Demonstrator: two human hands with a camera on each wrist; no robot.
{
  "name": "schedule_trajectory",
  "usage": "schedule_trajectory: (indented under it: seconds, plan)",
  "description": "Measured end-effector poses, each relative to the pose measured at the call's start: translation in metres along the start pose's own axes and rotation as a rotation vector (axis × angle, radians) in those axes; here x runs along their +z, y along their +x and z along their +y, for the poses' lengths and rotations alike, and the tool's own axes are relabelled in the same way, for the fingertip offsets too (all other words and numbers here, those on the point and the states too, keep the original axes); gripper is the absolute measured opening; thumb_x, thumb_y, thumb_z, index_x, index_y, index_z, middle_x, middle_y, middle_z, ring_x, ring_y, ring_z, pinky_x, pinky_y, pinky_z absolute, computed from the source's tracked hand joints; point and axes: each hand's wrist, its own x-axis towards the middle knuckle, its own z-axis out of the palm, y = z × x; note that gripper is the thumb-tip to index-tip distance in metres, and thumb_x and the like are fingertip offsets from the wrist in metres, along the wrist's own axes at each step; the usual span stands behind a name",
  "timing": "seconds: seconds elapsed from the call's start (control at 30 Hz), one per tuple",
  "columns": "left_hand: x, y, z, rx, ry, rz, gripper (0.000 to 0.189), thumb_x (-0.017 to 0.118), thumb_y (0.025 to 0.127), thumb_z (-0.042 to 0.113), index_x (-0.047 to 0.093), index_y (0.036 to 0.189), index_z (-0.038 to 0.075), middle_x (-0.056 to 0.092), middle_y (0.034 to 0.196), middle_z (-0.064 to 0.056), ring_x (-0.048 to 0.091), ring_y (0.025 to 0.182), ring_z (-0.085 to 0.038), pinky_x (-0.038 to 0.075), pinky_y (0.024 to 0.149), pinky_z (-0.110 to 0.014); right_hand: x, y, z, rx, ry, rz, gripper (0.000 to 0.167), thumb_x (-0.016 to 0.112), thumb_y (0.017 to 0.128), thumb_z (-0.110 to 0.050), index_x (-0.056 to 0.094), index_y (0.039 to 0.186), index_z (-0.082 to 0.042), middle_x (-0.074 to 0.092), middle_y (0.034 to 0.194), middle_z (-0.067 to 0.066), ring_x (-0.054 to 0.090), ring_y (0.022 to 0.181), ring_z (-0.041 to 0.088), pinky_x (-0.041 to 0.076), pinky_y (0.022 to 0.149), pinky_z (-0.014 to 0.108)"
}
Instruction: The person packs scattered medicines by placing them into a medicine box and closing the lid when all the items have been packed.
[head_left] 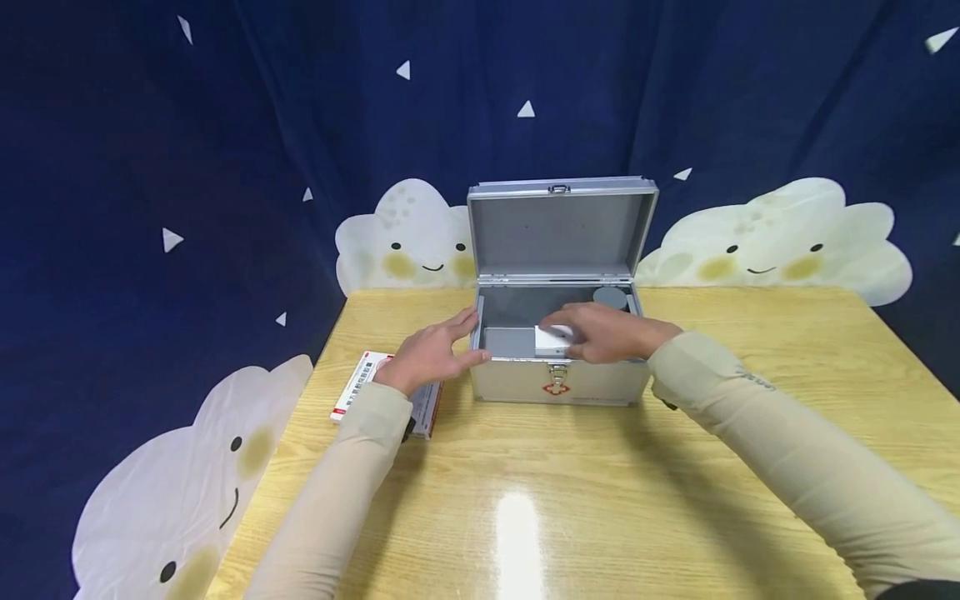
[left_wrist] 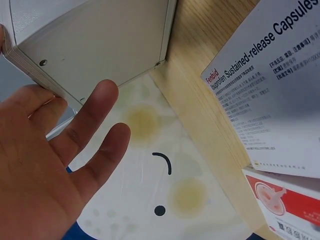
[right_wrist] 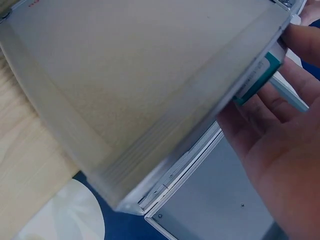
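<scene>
A silver metal first-aid case [head_left: 517, 383] with a red cross stands on the table, its lid [head_left: 562, 233] raised. My right hand [head_left: 603, 332] reaches into the case and grips a small white box [head_left: 551, 340] between thumb and fingers. In the right wrist view that box shows a teal edge [right_wrist: 260, 80], partly hidden behind the case's wall. At the case's left end, my left hand [head_left: 431, 354] touches the rim with its fingers spread. The left wrist view shows two of its fingers [left_wrist: 95, 107] extended beside the outer wall.
White ibuprofen capsule boxes [left_wrist: 270, 100] lie on the table left of the case, partly under my left wrist. A grey round lid or disc [head_left: 611, 297] sits in the case's back right corner. Behind the wooden table [head_left: 750, 417] hangs a dark blue curtain [head_left: 562, 67].
</scene>
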Motion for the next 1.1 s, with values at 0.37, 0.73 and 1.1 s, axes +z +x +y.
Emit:
schedule_trajectory:
  seconds: [0.37, 0.73, 1.1]
  plan:
    - [-0.003, 0.006, -0.001, 0.010, -0.017, 0.008, 0.081, 0.051, 0.093, 0.064, 0.024, 0.158, 0.025, 0.016, 0.167, 0.010, 0.039, 0.145, -0.037, 0.038, 0.112, -0.058, -0.003, -0.003, 0.006, 0.013, 0.052, -0.030, 0.053, 0.052, 0.088, 0.006, 0.058, 0.138, -0.010, 0.060, 0.137, 0.015, 0.058, 0.090, 0.018, 0.049, 0.083, 0.036]
    - [0.005, -0.003, -0.003, -0.009, -0.035, -0.009, 0.080, 0.052, 0.093, 0.064, 0.023, 0.158, 0.028, 0.015, 0.167, 0.012, 0.038, 0.145, -0.037, 0.037, 0.112, -0.061, 0.008, -0.009, 0.009, 0.046, 0.094, -0.029, 0.052, 0.043, 0.089, 0.009, 0.058, 0.136, -0.009, 0.064, 0.129, 0.015, 0.059, 0.089, 0.018, 0.046, 0.081, 0.035]
    - [0.005, -0.002, -0.003, 0.018, -0.095, 0.013, 0.080, 0.055, 0.093, 0.060, 0.026, 0.158, 0.023, 0.017, 0.167, 0.009, 0.047, 0.141, -0.032, 0.034, 0.117, -0.054, 0.000, -0.020, 0.012, 0.042, 0.084, 0.021, 0.039, 0.050, 0.093, 0.000, 0.063, 0.128, -0.011, 0.064, 0.126, 0.013, 0.058, 0.080, 0.013, 0.048, 0.078, 0.035]
